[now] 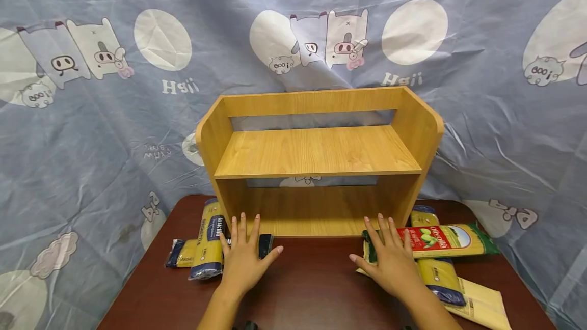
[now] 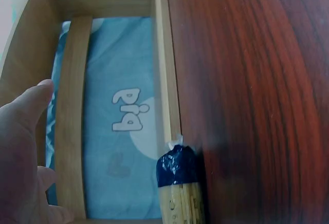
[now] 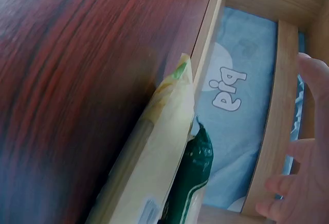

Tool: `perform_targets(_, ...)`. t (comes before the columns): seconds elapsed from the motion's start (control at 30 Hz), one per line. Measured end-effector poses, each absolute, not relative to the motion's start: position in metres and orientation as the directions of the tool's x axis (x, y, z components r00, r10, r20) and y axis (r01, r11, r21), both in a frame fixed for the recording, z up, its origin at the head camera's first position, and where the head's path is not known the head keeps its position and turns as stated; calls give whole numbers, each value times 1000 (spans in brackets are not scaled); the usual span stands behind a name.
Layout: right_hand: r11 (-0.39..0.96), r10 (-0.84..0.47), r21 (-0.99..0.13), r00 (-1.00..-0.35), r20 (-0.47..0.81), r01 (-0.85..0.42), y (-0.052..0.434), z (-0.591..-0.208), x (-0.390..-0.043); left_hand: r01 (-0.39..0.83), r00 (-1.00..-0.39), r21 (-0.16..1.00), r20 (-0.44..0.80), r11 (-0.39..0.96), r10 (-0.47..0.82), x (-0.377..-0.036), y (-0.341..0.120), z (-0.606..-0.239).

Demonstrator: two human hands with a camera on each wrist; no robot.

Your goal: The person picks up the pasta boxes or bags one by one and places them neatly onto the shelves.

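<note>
My left hand [image 1: 243,258] is spread with straight fingers, holding nothing, in front of a wooden shelf's left side. Near it, a yellow-and-blue spaghetti pack [image 1: 208,241] lies across another spaghetti pack [image 1: 185,253], partly hidden. A dark blue pack end [image 2: 177,165] shows in the left wrist view. My right hand [image 1: 390,264] is likewise spread and holds nothing; it covers part of a red-and-green pasta pack [image 1: 451,241]. That pack lies across a yellow-and-blue pack [image 1: 440,276], with a cream-coloured pack [image 1: 481,302] beneath. Whether either hand touches a pack, I cannot tell.
The two-level wooden shelf [image 1: 316,152] stands at the back of the dark brown table [image 1: 316,284]. Behind it hangs a blue-grey cloth [image 1: 220,39] printed with cartoon pigs. The packs lie on both sides near the shelf's feet.
</note>
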State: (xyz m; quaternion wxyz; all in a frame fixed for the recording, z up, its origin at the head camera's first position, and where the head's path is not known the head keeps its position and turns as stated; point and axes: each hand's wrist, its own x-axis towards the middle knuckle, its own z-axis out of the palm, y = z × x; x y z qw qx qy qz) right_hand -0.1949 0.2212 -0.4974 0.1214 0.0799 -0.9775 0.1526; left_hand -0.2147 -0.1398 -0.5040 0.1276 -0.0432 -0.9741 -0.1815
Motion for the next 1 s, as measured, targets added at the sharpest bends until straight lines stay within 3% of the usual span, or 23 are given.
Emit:
perform_targets(0.3, 912, -118, -338, -938, 325, -232, 232, -499, -192, 161, -932, 480, 361, 862, -27, -219, -152, -491)
perform_targets(0.73, 887, -96, -393, -931, 351, -240, 246, -498, -185, 234, -783, 592, 585, 771, -211, -236, -171, -452)
perform_targets(1.0, 850, -48, -472, -926, 374, -235, 256, -504, -177, 222, -737, 635, 606, 740, -299, -253, -187, -423)
